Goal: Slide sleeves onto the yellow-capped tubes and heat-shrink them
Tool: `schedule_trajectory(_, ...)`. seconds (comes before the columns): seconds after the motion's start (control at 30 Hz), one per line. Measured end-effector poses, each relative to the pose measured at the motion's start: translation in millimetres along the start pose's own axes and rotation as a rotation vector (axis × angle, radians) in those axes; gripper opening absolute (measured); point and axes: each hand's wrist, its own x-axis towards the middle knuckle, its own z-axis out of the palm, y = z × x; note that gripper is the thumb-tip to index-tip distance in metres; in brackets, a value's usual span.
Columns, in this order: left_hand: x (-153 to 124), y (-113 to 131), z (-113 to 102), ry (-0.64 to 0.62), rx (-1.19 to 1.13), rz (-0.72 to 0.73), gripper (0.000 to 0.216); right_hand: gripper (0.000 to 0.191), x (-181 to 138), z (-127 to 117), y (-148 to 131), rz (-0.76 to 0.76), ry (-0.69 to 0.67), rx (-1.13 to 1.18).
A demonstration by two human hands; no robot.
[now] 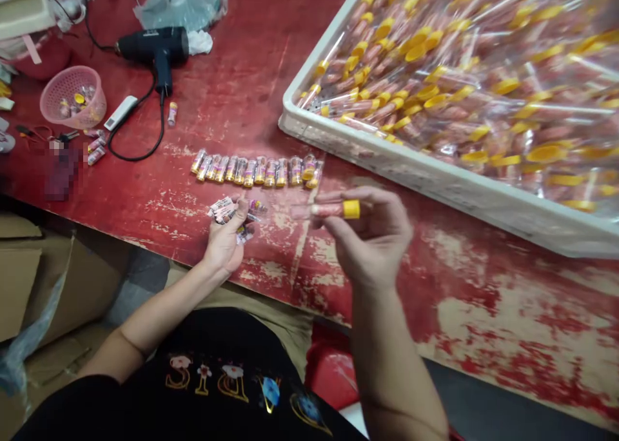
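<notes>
My right hand point(370, 235) pinches a clear tube with a yellow cap point(333, 209), held sideways above the red table. My left hand point(226, 238) is closed around a small bundle of printed label sleeves point(223, 209) near the table's front edge. Just beyond both hands, a row of several labelled tubes point(256, 169) lies side by side on the table. A big white tray point(435, 176) at the right is heaped with clear tubes with yellow caps point(435, 73).
A black heat gun point(157, 46) with its cord lies at the back left, beside a pink basket point(73, 96) holding a few tubes. Loose tubes point(94, 147) and a white remote-like device point(120, 112) lie nearby. Cardboard boxes point(19, 273) stand below the table at left.
</notes>
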Motion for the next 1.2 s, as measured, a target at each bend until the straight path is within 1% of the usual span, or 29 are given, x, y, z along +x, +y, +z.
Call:
schedule_trajectory(0.07,-3.3,-3.5,0.9,-0.021,0.018,-0.019,0.046,0.030,-24.7,12.7,4.2,0.020,0.047,0.032)
schedule_trajectory(0.13,-7.8,-7.2,0.7,-0.047,0.042,-0.039,0.048,0.028,-34.9,19.5,10.2,-0.002,0.089,0.009)
schedule_trajectory(0.23,-14.3,-10.3,-1.7,-0.096,0.087,-0.066,0.055,0.030,-42.7,22.9,13.6,-0.124,0.176,-0.120)
schedule_trajectory(0.27,-15.9,-10.4,-2.7,-0.114,0.097,-0.071,0.058,0.031,-46.1,23.2,12.9,-0.167,0.186,-0.160)
schedule_trajectory(0.33,-17.9,-9.0,-4.8,-0.142,0.105,-0.076,0.065,0.031,-54.7,22.5,10.0,-0.189,0.138,-0.185)
schedule_trajectory(0.43,-17.9,-5.2,-8.1,-0.166,0.127,-0.083,0.068,0.028,-67.0,18.7,4.6,-0.108,-0.028,-0.130)
schedule_trajectory(0.53,-16.4,-1.8,-11.9,-0.205,0.190,-0.099,0.062,0.038,-72.7,15.1,0.9,-0.066,-0.097,-0.128)
schedule_trajectory(0.6,-16.0,-0.5,-14.2,-0.257,0.233,-0.111,0.057,0.049,-73.4,15.6,-0.8,-0.068,-0.134,-0.187)
schedule_trajectory(0.67,-17.0,0.1,-15.9,-0.303,0.251,-0.121,0.055,0.053,-73.3,19.5,-1.8,-0.081,-0.156,-0.251)
schedule_trajectory(0.7,-18.0,0.0,-16.6,-0.315,0.249,-0.119,0.056,0.051,-73.4,22.5,-2.2,-0.089,-0.138,-0.272)
schedule_trajectory(0.83,-24.4,-3.2,-19.4,-0.311,0.240,-0.089,0.070,0.042,-74.7,37.2,-2.2,-0.098,0.098,-0.279)
schedule_trajectory(0.9,-27.2,-5.2,-20.4,-0.307,0.248,-0.077,0.071,0.038,-75.0,42.6,-2.0,-0.090,0.169,-0.287)
schedule_trajectory(1.07,-28.2,-7.5,-19.6,-0.316,0.261,-0.028,0.068,0.034,-76.0,48.2,-2.2,-0.087,0.224,-0.308)
schedule_trajectory(1.2,-21.8,-9.8,-18.4,-0.316,0.288,-0.008,0.066,0.030,-78.0,49.4,1.3,-0.069,0.241,-0.306)
